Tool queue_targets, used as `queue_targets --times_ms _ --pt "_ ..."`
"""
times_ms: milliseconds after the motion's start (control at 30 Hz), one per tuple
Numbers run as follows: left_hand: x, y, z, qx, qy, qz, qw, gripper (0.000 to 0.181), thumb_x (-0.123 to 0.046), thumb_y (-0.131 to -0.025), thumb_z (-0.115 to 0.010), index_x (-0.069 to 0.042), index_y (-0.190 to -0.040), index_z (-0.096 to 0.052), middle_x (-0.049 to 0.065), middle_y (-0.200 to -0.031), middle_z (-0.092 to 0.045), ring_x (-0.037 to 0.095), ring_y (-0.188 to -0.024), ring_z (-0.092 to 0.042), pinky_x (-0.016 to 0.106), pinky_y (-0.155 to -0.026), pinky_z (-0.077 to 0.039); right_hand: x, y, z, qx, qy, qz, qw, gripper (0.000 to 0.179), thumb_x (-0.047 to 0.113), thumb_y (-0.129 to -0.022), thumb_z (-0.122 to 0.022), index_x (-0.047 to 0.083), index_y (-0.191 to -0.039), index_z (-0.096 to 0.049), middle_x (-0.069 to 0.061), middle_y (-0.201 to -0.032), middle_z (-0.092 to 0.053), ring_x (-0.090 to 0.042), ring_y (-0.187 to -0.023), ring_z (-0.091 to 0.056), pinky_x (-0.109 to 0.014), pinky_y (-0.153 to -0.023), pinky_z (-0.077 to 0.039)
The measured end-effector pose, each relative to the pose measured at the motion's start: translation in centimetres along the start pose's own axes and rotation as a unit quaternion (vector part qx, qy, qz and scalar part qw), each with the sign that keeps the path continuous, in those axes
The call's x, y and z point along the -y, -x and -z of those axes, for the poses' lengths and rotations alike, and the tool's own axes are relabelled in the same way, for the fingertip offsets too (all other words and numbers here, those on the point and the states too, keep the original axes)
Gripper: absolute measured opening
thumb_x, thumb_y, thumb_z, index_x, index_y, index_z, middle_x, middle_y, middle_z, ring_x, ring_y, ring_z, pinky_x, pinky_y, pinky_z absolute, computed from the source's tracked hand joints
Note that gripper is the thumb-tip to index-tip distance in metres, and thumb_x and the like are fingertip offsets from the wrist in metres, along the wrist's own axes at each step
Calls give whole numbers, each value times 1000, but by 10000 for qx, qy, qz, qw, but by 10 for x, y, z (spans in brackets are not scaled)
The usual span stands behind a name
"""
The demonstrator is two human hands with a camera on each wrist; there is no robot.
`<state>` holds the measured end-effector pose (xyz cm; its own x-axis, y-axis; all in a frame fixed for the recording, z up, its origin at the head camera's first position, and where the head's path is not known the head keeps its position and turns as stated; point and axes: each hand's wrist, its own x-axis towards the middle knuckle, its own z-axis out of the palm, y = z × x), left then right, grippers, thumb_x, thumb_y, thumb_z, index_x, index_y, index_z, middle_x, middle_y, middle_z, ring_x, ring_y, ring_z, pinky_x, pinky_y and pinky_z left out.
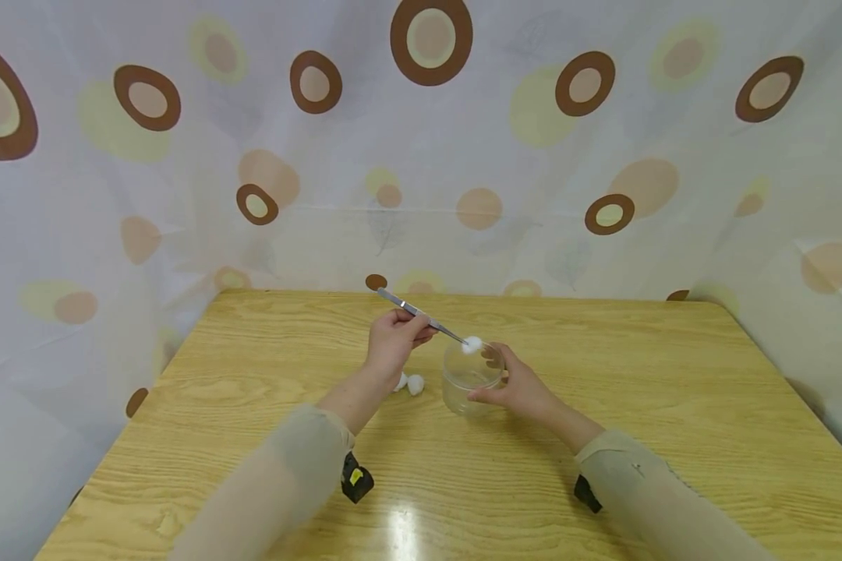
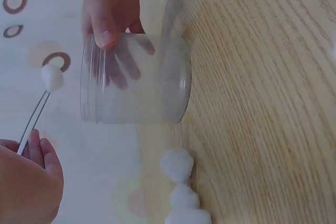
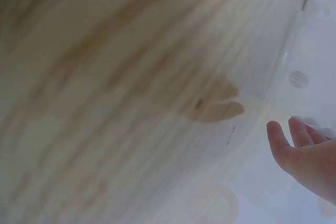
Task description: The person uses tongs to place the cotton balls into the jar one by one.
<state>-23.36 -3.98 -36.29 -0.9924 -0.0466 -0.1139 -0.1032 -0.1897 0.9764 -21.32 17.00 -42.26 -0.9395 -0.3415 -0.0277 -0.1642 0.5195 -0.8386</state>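
Observation:
My left hand (image 1: 393, 339) pinches a pair of metal tweezers (image 1: 403, 305). Their tips hold a white cotton ball (image 1: 472, 345), which in the left wrist view hangs beyond the rim of a clear jar (image 2: 142, 90), apart from it. The upright jar has its mouth facing up, and my right hand (image 1: 522, 382) grips it round the side, thumb in front and fingers behind. Several more cotton balls (image 2: 177, 164) lie in a row on the table, left of the jar. The right wrist view catches only part of my right hand (image 3: 310, 163) at its edge.
The wood-grain table (image 1: 252, 436) reaches back to a pale curtain (image 1: 351, 156) printed with brown, peach and yellow rounds. Black wrist straps (image 1: 356, 479) show beneath the sleeves.

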Motion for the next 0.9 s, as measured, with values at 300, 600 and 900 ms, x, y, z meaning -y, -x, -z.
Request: queue_targets --times_ms 300,600,900 --pt "7 0 -5 72 -74 -151 9998 3 -4 -89 -58 -1 -88 -56 -3 -68 -64 7 -68 -65 28 -80 -57 1 0 1 21 30 23 10000 82 34 -79 -75 4 -140 -29 -24 -142 -37 -41 -132 -35 -57 -105 -36" --pt "13 -1 -4 117 -138 -211 9996 6 -4 -89 -58 0 -92 -56 -2 -70 -65 6 -69 -65 28 -82 -57 1 1 1 39 -90 -8 10000 83 34 -78 -75 6 -141 -29 -22 -143 -37 -40 -132 -35 -57 -105 -36" --pt "15 -2 -6 63 -231 -168 9996 6 -4 -89 -58 0 -93 -56 -2 -71 -64 6 -69 -65 30 -83 -56 1 1 1 69 -95 -63 9999 85 33 -79 -75 5 -142 -26 -23 -143 -36 -40 -133 -34 -57 -106 -35"
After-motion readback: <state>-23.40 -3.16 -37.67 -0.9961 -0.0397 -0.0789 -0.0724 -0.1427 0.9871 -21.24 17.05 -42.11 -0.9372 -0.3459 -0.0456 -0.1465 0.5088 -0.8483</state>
